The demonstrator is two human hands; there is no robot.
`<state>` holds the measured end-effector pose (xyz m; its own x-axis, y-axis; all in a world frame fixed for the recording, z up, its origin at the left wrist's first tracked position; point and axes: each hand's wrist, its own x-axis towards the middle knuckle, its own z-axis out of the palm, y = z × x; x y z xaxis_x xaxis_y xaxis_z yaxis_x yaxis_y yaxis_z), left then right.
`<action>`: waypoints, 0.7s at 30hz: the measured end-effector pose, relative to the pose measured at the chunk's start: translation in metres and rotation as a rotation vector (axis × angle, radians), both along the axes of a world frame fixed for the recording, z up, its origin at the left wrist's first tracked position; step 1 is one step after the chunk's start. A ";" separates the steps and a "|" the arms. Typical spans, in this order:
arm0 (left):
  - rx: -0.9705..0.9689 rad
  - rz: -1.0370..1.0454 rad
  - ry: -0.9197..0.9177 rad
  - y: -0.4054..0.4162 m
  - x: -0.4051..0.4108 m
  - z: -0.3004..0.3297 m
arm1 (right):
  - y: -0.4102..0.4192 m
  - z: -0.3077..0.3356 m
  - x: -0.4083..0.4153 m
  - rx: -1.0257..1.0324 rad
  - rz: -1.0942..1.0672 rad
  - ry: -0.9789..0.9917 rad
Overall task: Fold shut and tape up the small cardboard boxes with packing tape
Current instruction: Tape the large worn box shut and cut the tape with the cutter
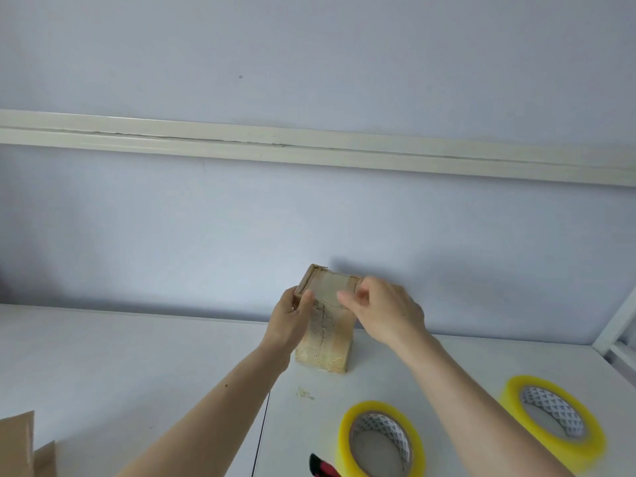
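Observation:
A small cardboard box stands on end on the white table, close to the wall. Clear tape covers its top face and runs down its front seam. My left hand grips the box's upper left edge, thumb across the front. My right hand is at the upper right corner, its fingers curled with thumb and fingertips pressing on the taped top. Two yellow rolls of packing tape lie flat on the table: one near the front, the other to the right.
A red and black tool lies at the bottom edge beside the near roll. Brown cardboard pieces sit at the bottom left corner. A white frame post rises at the right. A seam splits the tabletop.

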<state>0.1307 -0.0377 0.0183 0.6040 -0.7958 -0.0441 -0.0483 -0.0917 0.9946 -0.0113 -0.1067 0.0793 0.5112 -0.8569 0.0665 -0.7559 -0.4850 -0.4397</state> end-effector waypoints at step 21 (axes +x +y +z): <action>-0.112 -0.063 0.155 0.008 0.006 -0.009 | -0.012 -0.045 0.069 0.009 -0.090 0.104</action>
<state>0.1370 -0.0301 0.0090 0.5456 -0.8370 -0.0418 0.1038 0.0180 0.9944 0.0579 -0.1185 0.0344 0.4356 -0.9001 0.0090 -0.8382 -0.4092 -0.3605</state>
